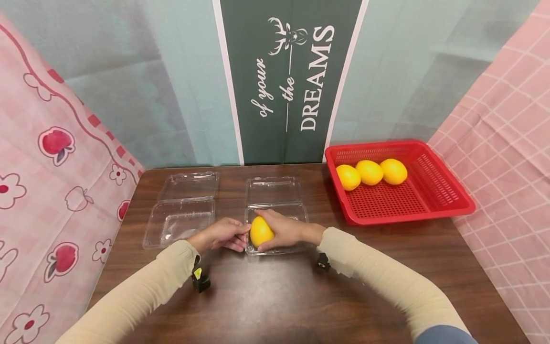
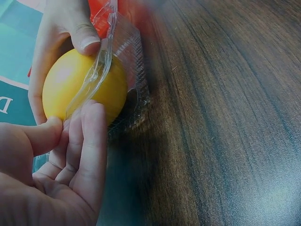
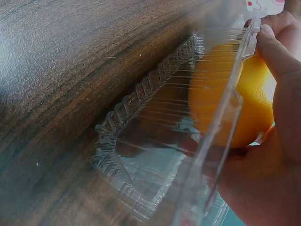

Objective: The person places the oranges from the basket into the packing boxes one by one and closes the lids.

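A smooth yellow lemon [image 1: 261, 231] sits at the left end of the clear plastic clamshell container [image 1: 296, 249], partly below its rim. My right hand [image 1: 285, 230] grips the lemon from the right, fingers over the far side and thumb on the near side. With thumb and fingertips, my left hand [image 1: 225, 234] pinches the container's left rim. In the left wrist view the rim crosses in front of the lemon [image 2: 61, 89], and the left fingertips [image 2: 94, 110] are right at it. The right wrist view shows the ridged clear wall [image 3: 136, 101] between camera and lemon.
A second clear clamshell [image 1: 180, 222] lies open at the left, its lid folded back. At the right stands a red slotted basket [image 1: 455, 205] with three lemons [image 1: 369, 172] along its far left side. Fabric curtains [image 1: 185, 86] border the brown wooden table [image 1: 240, 306].
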`<state>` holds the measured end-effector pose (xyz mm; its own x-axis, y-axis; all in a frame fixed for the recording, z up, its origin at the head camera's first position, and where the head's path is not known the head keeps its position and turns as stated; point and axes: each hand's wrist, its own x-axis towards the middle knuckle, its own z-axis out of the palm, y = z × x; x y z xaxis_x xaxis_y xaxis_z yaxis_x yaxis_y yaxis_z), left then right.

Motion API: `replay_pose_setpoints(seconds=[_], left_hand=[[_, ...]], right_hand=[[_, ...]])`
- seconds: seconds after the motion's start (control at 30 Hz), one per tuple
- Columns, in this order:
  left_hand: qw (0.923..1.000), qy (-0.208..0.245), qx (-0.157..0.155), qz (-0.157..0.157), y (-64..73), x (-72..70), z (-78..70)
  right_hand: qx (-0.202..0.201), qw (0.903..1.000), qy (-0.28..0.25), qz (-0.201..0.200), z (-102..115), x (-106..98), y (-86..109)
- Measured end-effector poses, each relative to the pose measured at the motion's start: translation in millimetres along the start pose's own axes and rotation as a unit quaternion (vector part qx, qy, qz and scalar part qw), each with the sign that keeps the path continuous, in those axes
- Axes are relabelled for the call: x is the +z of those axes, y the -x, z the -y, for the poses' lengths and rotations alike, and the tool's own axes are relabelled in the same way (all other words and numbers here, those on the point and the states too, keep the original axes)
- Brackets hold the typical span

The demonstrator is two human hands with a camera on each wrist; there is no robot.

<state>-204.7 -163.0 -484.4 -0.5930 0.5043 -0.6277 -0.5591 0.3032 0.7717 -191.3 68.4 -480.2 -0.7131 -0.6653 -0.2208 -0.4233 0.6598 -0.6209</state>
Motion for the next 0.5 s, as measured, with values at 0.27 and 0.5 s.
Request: replay_pose_setpoints(seconds=[0.27, 0.5], left_hand=[[1.0, -0.004, 0.002, -0.001, 0.0, -0.4, -1.0], [1.0, 0.0, -0.005, 0.001, -0.4, -0.5, -1.4]], right_hand=[[-0.006, 1.0, 0.004, -0.004, -1.4, -2.5, 1.6], [-0.005, 0.9999, 0.005, 0.008, -3.7, -6.6, 3.9]])
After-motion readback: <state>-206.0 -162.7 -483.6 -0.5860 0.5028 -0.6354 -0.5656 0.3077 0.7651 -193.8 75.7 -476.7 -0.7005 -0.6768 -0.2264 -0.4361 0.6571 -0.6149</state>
